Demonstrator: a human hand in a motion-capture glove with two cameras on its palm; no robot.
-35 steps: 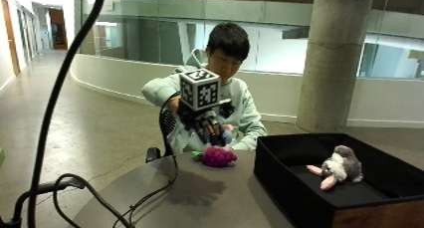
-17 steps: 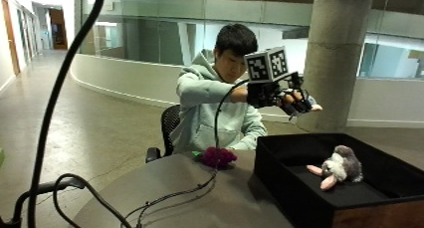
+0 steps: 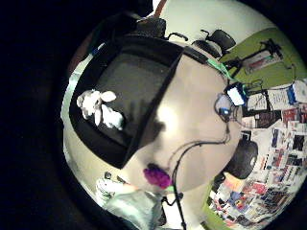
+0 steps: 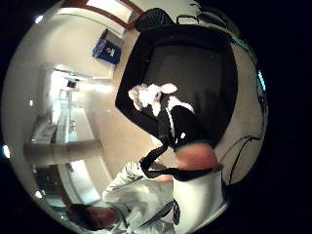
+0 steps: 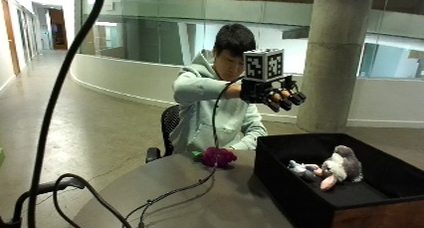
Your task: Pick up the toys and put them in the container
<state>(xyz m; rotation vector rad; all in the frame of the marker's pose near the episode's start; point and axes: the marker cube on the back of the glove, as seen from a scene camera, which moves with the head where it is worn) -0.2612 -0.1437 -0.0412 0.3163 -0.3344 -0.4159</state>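
R hand [image 5: 281, 96] – off purple toy [image 5: 219, 157] – now raised.

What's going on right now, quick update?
Gloved hand raised over table, fingers open, holding nothing. Grey plush toy in black box. Purple toy on table. Nothing in the way.

My hand [image 5: 281, 96] hangs high above the open container [image 5: 291, 193]; only its black wall stands between the bench [image 5: 199, 198] and inside.

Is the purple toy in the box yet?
Out. The purple toy lies on the table beside the black box.
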